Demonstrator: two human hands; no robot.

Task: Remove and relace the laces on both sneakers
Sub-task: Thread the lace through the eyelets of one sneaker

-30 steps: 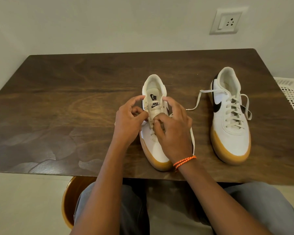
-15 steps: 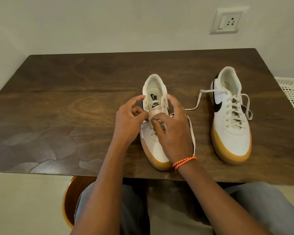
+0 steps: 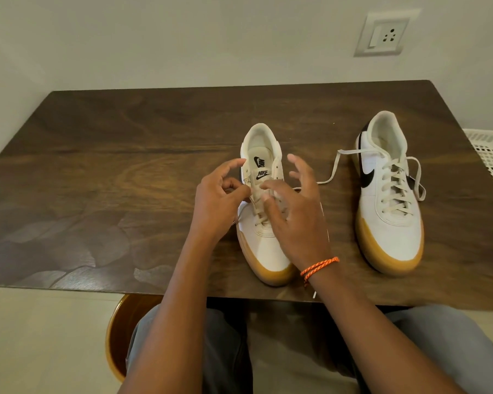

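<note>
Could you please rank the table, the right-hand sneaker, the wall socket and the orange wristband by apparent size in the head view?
1. table
2. right-hand sneaker
3. wall socket
4. orange wristband

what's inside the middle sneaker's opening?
Inside the middle sneaker: a pale insole with a black Nike logo, and the tongue label just below. The toe interior is hidden under the tongue, the laces and both hands.

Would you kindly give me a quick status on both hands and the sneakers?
Left hand pinching lace at near sneaker. Right hand open above it, no grip. Far sneaker laced, untied. Nothing in the way.
</note>
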